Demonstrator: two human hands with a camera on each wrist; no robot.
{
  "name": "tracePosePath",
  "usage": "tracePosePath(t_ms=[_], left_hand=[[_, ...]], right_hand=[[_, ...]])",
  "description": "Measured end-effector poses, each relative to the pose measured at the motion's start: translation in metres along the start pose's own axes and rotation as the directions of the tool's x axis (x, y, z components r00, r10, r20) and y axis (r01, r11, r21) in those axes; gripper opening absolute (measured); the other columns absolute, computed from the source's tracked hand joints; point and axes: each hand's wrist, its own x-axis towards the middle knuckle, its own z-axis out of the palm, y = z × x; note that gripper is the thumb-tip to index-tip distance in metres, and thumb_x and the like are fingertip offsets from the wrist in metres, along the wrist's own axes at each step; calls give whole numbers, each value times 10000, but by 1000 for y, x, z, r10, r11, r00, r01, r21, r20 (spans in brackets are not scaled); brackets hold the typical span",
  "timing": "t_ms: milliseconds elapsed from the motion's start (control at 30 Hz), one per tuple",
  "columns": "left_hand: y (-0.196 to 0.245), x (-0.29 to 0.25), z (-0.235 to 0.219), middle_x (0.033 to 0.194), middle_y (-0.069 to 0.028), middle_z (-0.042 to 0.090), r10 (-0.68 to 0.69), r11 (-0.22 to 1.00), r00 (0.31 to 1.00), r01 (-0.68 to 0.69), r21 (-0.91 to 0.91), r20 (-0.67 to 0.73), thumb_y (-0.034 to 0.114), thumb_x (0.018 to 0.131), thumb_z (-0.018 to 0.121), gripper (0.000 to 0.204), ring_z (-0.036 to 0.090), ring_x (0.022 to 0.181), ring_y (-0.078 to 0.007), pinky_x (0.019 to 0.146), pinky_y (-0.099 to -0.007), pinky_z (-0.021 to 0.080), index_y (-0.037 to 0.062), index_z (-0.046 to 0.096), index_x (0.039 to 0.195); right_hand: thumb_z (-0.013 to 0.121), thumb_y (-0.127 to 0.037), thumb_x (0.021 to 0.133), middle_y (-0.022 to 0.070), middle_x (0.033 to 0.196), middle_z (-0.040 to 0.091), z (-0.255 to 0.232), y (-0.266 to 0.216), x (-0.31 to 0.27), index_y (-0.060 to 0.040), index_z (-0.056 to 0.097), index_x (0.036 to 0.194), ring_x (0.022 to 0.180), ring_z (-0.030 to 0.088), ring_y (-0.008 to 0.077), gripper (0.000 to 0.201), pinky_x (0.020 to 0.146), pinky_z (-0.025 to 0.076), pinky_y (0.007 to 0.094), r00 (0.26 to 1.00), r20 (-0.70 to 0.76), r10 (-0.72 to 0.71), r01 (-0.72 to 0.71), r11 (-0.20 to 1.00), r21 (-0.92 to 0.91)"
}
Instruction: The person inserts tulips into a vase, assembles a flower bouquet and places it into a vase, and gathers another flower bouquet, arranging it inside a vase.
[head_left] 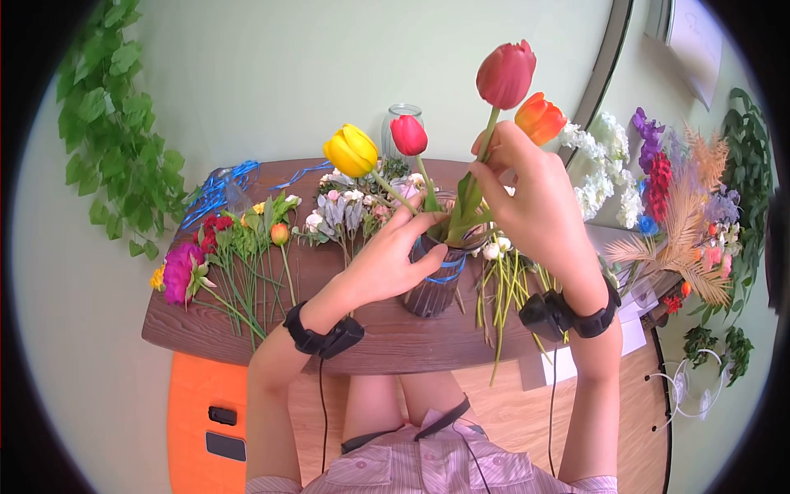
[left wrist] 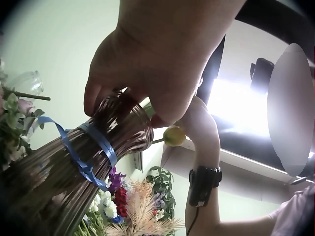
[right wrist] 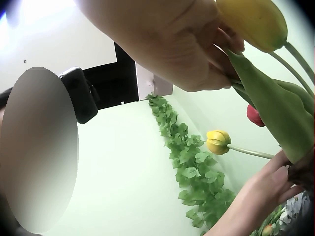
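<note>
A dark ribbed glass vase [head_left: 431,301] with a blue ribbon [left wrist: 101,142] tied round its neck stands at the table's front middle. My left hand [head_left: 395,257] holds its rim, fingers over one side and thumb against the other. My right hand [head_left: 539,198] pinches the stem of a large dark red tulip [head_left: 505,76] above the vase. Its broad green leaf [right wrist: 268,105] hangs down toward the mouth. A yellow tulip [head_left: 351,151] and a red tulip [head_left: 408,136] lean out leftward; an orange tulip [head_left: 540,119] shows behind my right hand. The lower stems are hidden.
On the wooden table [head_left: 374,333], loose flowers with a magenta bloom [head_left: 183,272] lie left, and green stems [head_left: 506,296] right. Blue ribbon [head_left: 220,193] and a clear glass jar [head_left: 403,115] are at the back. More flowers [head_left: 683,214] stand far right.
</note>
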Motion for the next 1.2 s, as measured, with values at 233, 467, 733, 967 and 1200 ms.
tracePosePath(t_ms=[233,467,733,967,1200], left_hand=[[7,0,-3,1252,-248,371,-66,995,997,69,-69,39,227,783,582,471,340,1209,-362,985,-379,294,-5,457,1173],[6,0,-6,1231,-271,379,-122,991,990,125,-47,66,235,771,591,497,364,1188,-367,979,-376,303,1,450,1186],[4,0,-4,1232,-323,360,-144,989,987,146,-29,75,252,772,590,512,327,1207,-402,989,-395,287,14,440,1200],[2,-1,-3,1232,-327,357,-131,991,989,133,-29,63,256,774,591,512,333,1199,-406,985,-395,293,21,437,1203],[3,0,-4,1286,-313,298,-100,994,992,102,-23,75,244,778,598,471,297,1228,-396,997,-397,269,17,460,1167]], right_hand=[[583,-30,734,140,698,609,-1,0,-5,-2,525,835,697,609,298,120,612,467,341,988,143,48,-38,996,-75],[609,-54,706,153,695,617,-3,0,-6,-1,578,804,668,611,299,115,603,478,354,967,246,68,-40,992,-118],[592,-98,681,183,576,557,2,5,-9,1,588,606,583,570,349,124,574,464,399,966,259,7,16,996,-84],[635,-53,636,127,687,611,5,10,-10,-17,580,770,675,601,295,149,607,473,362,941,334,44,10,987,-159],[630,-82,678,135,679,603,8,6,-17,-8,582,734,673,592,298,104,612,464,370,955,297,12,15,996,-89]])
